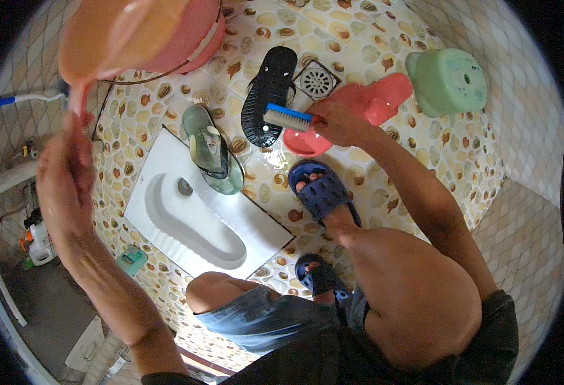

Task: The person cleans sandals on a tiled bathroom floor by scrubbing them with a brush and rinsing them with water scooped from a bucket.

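My left hand (64, 170) is closed around the handle of an orange-pink water dipper (86, 61), held up at the upper left. In my right hand (341, 125) is a scrubbing brush (288, 117) with a blue back and pale bristles. The brush overlaps the lower part of a black flip-flop (270, 80); whether the bristles touch it I cannot tell. Red plastic footwear (387, 99) lies under and beside my right hand, which partly hides it; I cannot tell if it is one piece or two. A greenish flip-flop (214, 151) with dark straps rests at the squat toilet's edge.
A white squat toilet (157, 240) is set in the patterned tile floor. Behind the dipper stands a pink bucket (198, 54). A square floor drain (316, 81) and an upturned green stool (450, 82) are farther right. My feet wear dark blue slippers (323, 196).
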A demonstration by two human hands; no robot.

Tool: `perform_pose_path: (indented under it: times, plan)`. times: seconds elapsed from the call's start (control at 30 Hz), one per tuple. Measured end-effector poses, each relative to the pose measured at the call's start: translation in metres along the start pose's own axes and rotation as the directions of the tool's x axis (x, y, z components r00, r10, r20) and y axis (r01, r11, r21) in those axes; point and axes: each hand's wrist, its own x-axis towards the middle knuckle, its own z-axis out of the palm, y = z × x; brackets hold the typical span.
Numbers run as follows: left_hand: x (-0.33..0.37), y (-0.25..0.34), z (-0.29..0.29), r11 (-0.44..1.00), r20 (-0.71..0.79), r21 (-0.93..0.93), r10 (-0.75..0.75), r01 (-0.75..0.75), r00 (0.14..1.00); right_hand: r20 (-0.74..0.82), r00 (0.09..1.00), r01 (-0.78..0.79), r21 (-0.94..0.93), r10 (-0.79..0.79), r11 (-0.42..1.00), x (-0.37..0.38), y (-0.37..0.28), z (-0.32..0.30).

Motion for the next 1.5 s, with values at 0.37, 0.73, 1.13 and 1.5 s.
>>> perform_pose_path:
  times: [0.37, 0.73, 1.13, 1.5]
  plan:
    - [0.225, -0.033, 0.006, 0.054, 0.31, 0.938, 0.312, -0.343, 0.898, 0.132, 0.99, -0.026, -0.2, 0.053, 0.979, -0.012, -0.004, -0.014]
    - [0.235, -0.085, -0.025, 0.972, 0.097, 0.217, -0.112, 0.089, 0.989, 0.084, 0.996, 0.012, -0.221, 0.007, 0.975, -0.02, 0.007, -0.015]
    - [0.059, -0.023, -0.012, 0.882, 0.183, -0.465, 0.008, 0.079, 0.983, 0.039, 0.999, -0.024, -0.224, 0.033, 0.974, -0.003, 0.02, -0.013]
    - [-0.04, -0.047, 0.042, 0.997, 0.108, 0.019, -0.08, 0.078, 0.991, -0.145, 0.964, -0.179, 0.269, 0.223, 0.946, 0.022, 0.024, -0.045]
